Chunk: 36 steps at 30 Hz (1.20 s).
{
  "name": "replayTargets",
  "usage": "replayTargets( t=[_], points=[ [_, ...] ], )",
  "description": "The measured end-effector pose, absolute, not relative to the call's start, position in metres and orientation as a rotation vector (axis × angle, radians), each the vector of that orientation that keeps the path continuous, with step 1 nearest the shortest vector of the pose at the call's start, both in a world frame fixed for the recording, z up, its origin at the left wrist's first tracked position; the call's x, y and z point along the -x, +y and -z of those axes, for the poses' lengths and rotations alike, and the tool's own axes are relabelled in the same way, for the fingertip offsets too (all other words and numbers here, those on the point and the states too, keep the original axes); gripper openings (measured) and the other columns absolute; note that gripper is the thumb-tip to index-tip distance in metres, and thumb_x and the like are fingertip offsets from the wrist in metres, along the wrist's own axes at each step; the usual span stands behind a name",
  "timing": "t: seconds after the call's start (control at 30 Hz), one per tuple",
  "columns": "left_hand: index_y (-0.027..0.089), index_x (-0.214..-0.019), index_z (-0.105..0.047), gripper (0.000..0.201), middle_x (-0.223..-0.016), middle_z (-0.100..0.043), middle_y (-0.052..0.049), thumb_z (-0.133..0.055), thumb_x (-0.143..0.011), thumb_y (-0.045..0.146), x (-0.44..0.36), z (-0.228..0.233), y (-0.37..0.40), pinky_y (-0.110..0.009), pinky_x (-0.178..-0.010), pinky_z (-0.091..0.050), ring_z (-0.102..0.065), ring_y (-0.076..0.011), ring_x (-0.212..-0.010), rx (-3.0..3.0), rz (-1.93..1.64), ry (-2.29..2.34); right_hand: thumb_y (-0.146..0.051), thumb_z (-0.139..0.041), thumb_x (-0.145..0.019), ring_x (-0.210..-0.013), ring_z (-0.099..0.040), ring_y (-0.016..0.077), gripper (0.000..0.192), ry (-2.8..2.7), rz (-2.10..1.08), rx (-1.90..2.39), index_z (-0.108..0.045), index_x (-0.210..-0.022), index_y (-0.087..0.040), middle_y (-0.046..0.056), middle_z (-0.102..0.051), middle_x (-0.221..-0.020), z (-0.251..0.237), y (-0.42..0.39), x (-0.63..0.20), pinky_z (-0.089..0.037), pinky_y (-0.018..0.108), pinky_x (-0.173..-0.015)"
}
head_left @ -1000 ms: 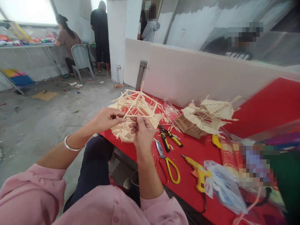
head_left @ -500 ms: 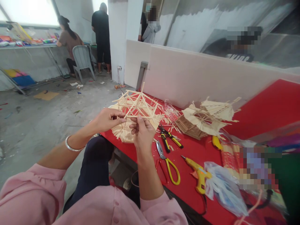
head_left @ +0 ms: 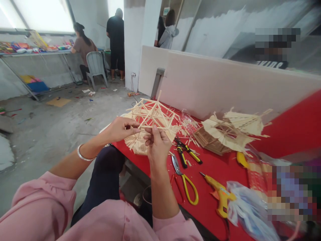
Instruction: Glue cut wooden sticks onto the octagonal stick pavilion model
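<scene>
In front of me on the table stands a model frame of thin wooden sticks (head_left: pixel 157 105), peaked, with one stick jutting up from its top. My left hand (head_left: pixel 122 129) pinches one end of a wooden stick (head_left: pixel 145 127) along the near lower edge of this frame. My right hand (head_left: pixel 158 142) closes thumb and fingers on the same stick farther right. Whether the stick is joined to the frame I cannot tell. Below the hands spreads a fan-like layer of sticks (head_left: pixel 137 144), part of it hidden by my fingers.
On the red table (head_left: pixel 200 207) lie yellow-handled scissors (head_left: pixel 184 179), black-and-yellow pliers (head_left: pixel 188 152), a yellow glue gun (head_left: pixel 218 194) and a plastic bag (head_left: pixel 247 206). A second stick model (head_left: pixel 213 140) stands to the right. A white board (head_left: pixel 213 83) rises behind. Several people are farther off.
The whole scene has shifted slightly to the right as my head turned. Both hands keep the same hold on the stick, with no clear movement against the frame.
</scene>
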<state>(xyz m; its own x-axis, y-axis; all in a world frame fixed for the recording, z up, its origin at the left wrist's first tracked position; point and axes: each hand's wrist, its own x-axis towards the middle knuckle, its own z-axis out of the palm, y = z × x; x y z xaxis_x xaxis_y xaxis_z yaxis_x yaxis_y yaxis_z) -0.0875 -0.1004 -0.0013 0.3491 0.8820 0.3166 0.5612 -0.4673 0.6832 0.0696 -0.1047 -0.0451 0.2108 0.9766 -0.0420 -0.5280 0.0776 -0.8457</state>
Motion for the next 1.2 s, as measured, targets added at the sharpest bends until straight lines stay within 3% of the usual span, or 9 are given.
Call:
replayTargets(
  t=[0.17,0.47,0.73,1.2],
  points=[
    [0.015,-0.072,-0.068,0.027,-0.057,-0.05,0.005,-0.061,-0.087,0.037,0.087,0.0,-0.1,-0.02,-0.05,-0.031,-0.039,-0.0072,-0.054,-2.141,-0.927,1.275,-0.044,-0.077,-0.068,-0.043,-0.057,0.0062,0.031,-0.63,-1.242,0.867,-0.061,-0.071,-0.017,0.001,-0.073,-0.069,0.043,-0.105,-0.068,-0.037,0.014,-0.034],
    [0.018,-0.074,-0.069,0.017,-0.066,-0.066,0.002,-0.064,-0.085,0.03,0.07,0.011,-0.11,-0.023,-0.059,-0.038,-0.05,-0.0087,-0.057,-2.396,-1.122,1.573,-0.042,-0.077,-0.068,-0.043,-0.057,0.0057,0.03,-0.592,-1.255,0.833,-0.062,-0.072,-0.017,0.0,-0.073,-0.069,0.043,-0.106,-0.065,-0.037,0.013,-0.034],
    [0.017,-0.075,-0.07,0.022,-0.07,-0.067,-0.003,-0.056,-0.09,0.025,0.058,0.025,-0.113,-0.025,-0.06,-0.038,-0.055,-0.0114,-0.062,-2.506,-1.296,1.686,-0.044,-0.075,-0.07,-0.044,-0.057,0.0062,0.03,-0.601,-1.223,0.88,-0.062,-0.073,-0.017,0.001,-0.074,-0.071,0.044,-0.106,-0.068,-0.036,0.015,-0.034],
    [0.018,-0.076,-0.067,0.022,-0.066,-0.063,-0.001,-0.052,-0.092,0.024,0.053,0.029,-0.116,-0.026,-0.058,-0.037,-0.053,-0.0114,-0.059,-2.474,-1.401,1.666,-0.046,-0.074,-0.07,-0.044,-0.057,0.006,0.031,-0.609,-1.244,0.886,-0.061,-0.073,-0.018,0.001,-0.074,-0.072,0.045,-0.105,-0.068,-0.037,0.014,-0.033]
  ],
)
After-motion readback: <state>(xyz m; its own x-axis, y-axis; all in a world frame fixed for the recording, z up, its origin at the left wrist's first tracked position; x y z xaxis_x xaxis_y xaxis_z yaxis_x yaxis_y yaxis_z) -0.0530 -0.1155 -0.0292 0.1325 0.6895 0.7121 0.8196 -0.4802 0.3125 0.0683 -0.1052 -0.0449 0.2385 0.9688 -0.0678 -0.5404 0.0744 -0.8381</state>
